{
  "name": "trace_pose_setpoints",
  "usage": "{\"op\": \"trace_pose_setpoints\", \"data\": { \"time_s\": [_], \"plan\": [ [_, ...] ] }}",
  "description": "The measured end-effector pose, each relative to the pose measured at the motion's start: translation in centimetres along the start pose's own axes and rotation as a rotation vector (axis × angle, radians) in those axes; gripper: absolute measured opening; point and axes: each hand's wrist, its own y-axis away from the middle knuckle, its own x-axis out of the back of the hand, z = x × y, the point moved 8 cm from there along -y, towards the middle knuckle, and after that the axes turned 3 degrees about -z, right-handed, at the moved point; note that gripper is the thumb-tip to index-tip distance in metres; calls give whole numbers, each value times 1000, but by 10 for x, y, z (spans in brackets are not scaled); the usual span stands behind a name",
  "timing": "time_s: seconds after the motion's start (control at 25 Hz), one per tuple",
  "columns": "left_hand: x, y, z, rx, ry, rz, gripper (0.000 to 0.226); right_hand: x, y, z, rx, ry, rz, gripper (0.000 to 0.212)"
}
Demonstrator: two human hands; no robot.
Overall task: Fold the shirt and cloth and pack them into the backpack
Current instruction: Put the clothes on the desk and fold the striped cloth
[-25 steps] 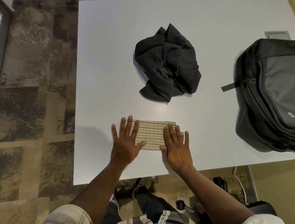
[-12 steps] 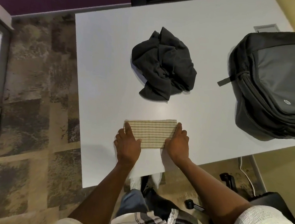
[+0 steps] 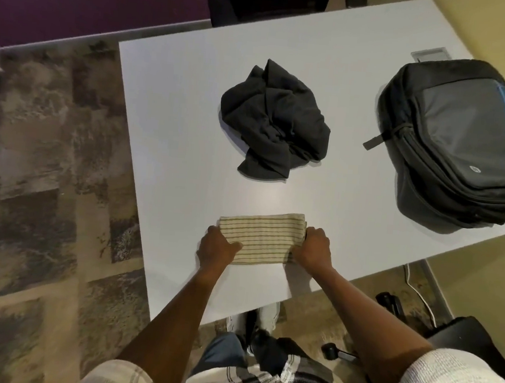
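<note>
Both bare forearms reach up from the bottom of the frame toward its lower centre, converging slightly. The left hand [image 3: 216,247] sits knuckles-up, its fingers [image 3: 233,246] curled inward and closed on the left end of the folded striped cloth [image 3: 261,237]. The right hand [image 3: 315,248] mirrors it at the cloth's right end, fingers bent and gripping, wrist angled toward the lower right.
</note>
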Motion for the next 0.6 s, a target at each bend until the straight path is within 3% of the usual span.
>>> {"op": "trace_pose_setpoints", "data": {
  "time_s": [0.32,0.48,0.6],
  "plan": [
    [11,0,6,-146,97,18,35,-3,5,-15,37,-170,45,24],
    [21,-3,4,-182,212,38,44,-4,3,-14,34,-207,61,25],
    [23,-12,-8,-114,356,10,53,-7,2,-16,48,-218,38,23]
  ]
}}
